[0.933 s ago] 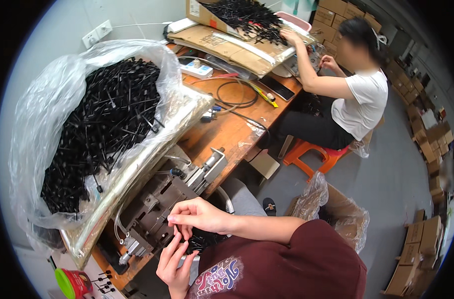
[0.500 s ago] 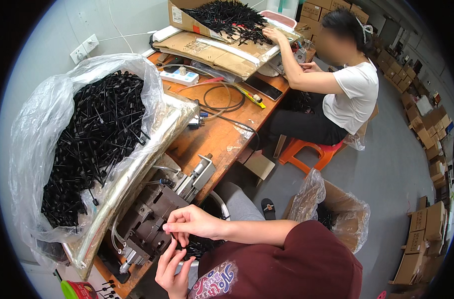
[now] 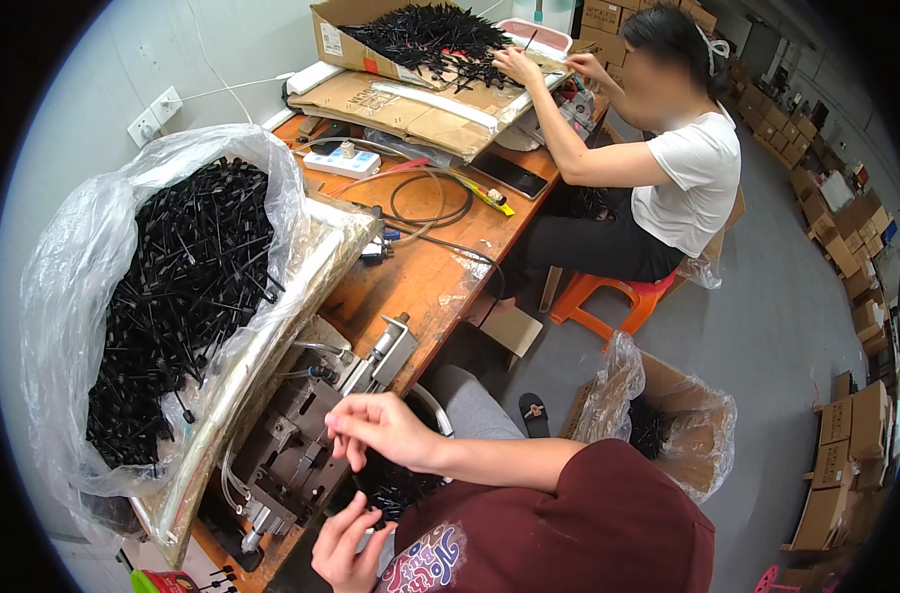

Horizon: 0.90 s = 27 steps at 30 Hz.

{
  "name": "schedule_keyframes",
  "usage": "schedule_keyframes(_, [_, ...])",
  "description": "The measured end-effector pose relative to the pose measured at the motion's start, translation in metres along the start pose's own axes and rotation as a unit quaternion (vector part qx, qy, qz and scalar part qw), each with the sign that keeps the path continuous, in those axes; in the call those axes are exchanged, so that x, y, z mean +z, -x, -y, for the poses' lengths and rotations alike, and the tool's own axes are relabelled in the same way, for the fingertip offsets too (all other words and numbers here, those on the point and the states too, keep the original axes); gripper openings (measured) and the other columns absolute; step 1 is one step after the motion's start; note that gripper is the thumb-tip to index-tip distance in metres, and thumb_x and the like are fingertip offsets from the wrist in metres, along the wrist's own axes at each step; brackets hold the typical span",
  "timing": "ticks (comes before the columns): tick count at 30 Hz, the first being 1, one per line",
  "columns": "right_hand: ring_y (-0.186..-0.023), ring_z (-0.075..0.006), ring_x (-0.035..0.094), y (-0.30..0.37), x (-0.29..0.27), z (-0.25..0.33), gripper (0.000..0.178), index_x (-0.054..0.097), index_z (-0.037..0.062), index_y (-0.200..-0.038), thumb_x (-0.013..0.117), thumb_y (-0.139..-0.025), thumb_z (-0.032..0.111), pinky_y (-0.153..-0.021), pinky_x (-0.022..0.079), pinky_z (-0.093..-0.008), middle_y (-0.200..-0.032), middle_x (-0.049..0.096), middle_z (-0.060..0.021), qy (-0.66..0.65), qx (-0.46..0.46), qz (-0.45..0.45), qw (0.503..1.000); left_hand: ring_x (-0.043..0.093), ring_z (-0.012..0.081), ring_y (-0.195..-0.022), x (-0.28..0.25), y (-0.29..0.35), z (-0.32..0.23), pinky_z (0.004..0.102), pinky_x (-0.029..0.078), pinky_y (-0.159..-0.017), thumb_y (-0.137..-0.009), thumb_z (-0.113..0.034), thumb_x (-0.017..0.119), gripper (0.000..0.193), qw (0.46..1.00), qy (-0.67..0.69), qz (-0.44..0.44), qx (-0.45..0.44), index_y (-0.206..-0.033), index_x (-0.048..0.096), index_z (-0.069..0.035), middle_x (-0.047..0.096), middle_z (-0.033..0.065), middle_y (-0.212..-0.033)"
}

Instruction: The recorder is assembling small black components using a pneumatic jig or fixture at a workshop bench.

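My right hand is pinched at the edge of a brown metal fixture. A thin black cable tie runs from near its fingertips down over the fixture. Lower down, my left hand has its fingers curled together, with a small black piece at the tips; its exact shape is too small to tell. Between the hands and my body lies a heap of black cable ties, partly hidden by my right hand. Beyond the fixture, a clear plastic bag holds many more black ties.
A wooden table carries a power strip, coiled cable and phone. A co-worker on an orange stool works at a carton of black ties. A lined carton stands on the floor to the right.
My hands have moved apart, the right one away from the left one, nearer the fixture. The co-worker has raised one hand from the table. The whole view has shifted slightly.
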State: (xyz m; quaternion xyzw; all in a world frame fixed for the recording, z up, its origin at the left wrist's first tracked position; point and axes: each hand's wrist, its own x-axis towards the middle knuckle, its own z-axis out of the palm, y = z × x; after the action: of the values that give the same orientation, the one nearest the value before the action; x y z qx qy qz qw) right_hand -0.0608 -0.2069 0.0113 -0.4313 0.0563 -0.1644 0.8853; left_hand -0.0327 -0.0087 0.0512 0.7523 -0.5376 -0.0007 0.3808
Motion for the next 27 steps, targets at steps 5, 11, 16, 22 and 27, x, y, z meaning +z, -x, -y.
schedule_keyframes(5, [-0.057, -0.0097, 0.062, -0.002, -0.001, 0.008, 0.026, 0.063, -0.0006, -0.093, 0.057, -0.099, 0.024, -0.054, 0.048, -0.0207, -0.079, 0.068, -0.0103, 0.008, 0.025, 0.040, 0.999, 0.068, 0.0234, -0.092, 0.009, 0.003, 0.005, 0.0316, 0.055, -0.080, -0.058, 0.001, 0.085, 0.034, 0.997, 0.018, -0.069, -0.018, -0.089, 0.071, 0.001, 0.068, 0.0151, -0.111])
schedule_keyframes(11, [-0.058, -0.0099, 0.063, 0.010, 0.010, 0.000, 0.026, 0.063, 0.0005, -0.093, 0.057, -0.100, 0.025, -0.054, 0.049, -0.0212, -0.079, 0.069, -0.0098, -0.026, 0.058, 0.066, 0.996, 0.068, 0.0240, -0.091, 0.011, 0.000, 0.005, 0.0316, 0.054, -0.080, -0.058, 0.001, 0.084, 0.033, 0.995, 0.009, -0.096, -0.013, -0.089, 0.071, 0.002, 0.069, 0.0154, -0.110])
schedule_keyframes(16, [-0.058, -0.0090, 0.063, 0.009, 0.009, -0.001, 0.027, 0.063, 0.0003, -0.092, 0.057, -0.100, 0.025, -0.054, 0.049, -0.0215, -0.077, 0.068, -0.0087, -0.033, 0.059, 0.064, 0.996, 0.068, 0.0241, -0.090, 0.009, 0.000, 0.008, 0.0312, 0.054, -0.078, -0.058, -0.001, 0.085, 0.034, 0.997, 0.002, -0.081, -0.003, -0.089, 0.071, 0.002, 0.070, 0.0145, -0.109])
schedule_keyframes(22, [-0.060, -0.0094, 0.064, 0.010, 0.011, 0.001, 0.026, 0.064, -0.0006, -0.094, 0.057, -0.100, 0.024, -0.056, 0.050, -0.0217, -0.079, 0.068, -0.0093, -0.025, 0.069, 0.068, 0.995, 0.067, 0.0242, -0.091, 0.007, 0.002, 0.011, 0.0310, 0.053, -0.078, -0.058, 0.000, 0.085, 0.034, 0.997, 0.005, -0.083, -0.009, -0.089, 0.071, 0.002, 0.070, 0.0144, -0.110])
schedule_keyframes(27, [-0.062, -0.0096, 0.064, 0.011, 0.014, -0.003, 0.025, 0.064, -0.0018, -0.096, 0.056, -0.100, 0.022, -0.056, 0.051, -0.0220, -0.080, 0.069, -0.0088, -0.012, 0.051, 0.085, 0.995, 0.067, 0.0251, -0.094, 0.005, 0.002, 0.010, 0.0319, 0.053, -0.080, -0.058, 0.001, 0.085, 0.034, 0.996, -0.001, -0.084, -0.011, -0.089, 0.070, 0.002, 0.070, 0.0149, -0.110])
